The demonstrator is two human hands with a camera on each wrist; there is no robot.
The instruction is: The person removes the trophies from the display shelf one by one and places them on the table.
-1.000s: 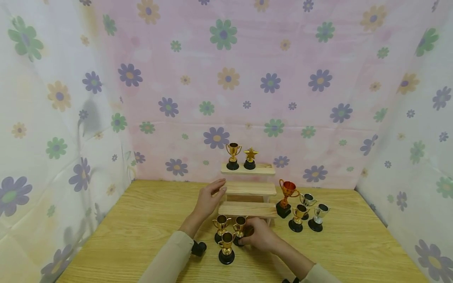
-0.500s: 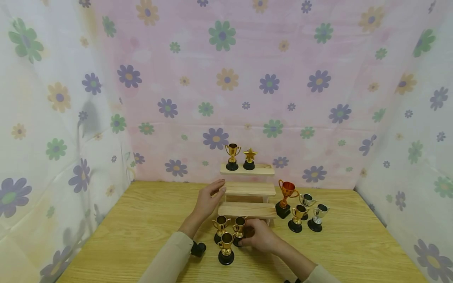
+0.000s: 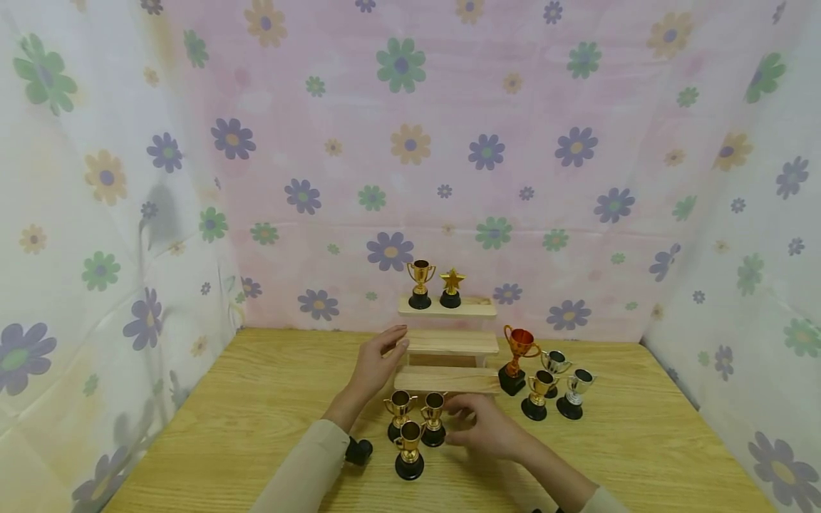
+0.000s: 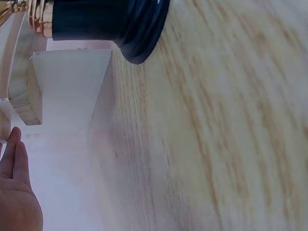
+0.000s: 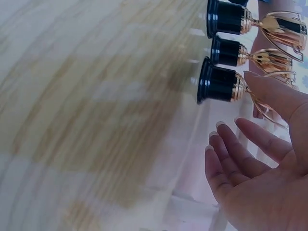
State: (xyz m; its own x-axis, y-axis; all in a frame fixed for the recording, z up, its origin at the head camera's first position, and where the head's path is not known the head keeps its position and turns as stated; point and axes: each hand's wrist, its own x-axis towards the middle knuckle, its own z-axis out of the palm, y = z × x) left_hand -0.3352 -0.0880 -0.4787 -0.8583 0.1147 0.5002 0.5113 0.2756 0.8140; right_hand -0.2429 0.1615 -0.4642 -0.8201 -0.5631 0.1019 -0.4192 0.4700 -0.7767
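My right hand (image 3: 489, 429) is beside a gold trophy cup (image 3: 433, 417) on a black base, fingers spread and loosely bent with nothing held between them. In the right wrist view the thumb overlaps this cup's stem. Two more gold trophy cups, one at left (image 3: 400, 417) and one in front (image 3: 410, 449), stand upright close by on the table. My left hand (image 3: 377, 365) is at the left end of a three-step wooden display stand (image 3: 449, 342). In the left wrist view its straight fingers (image 4: 20, 161) reach up to a board's end.
On the top step stand a gold cup (image 3: 420, 281) and a gold star trophy (image 3: 451, 286). Right of the stand are a bronze-red cup (image 3: 518, 353), a smaller gold cup (image 3: 540, 392) and two silver cups (image 3: 577, 392). A flowered cloth (image 3: 410, 142) hangs behind the wooden table (image 3: 276, 399).
My right hand has let go of the right gold trophy cup and drawn slightly to the right, its fingers spreading. The cup stays standing. My left hand has not moved.
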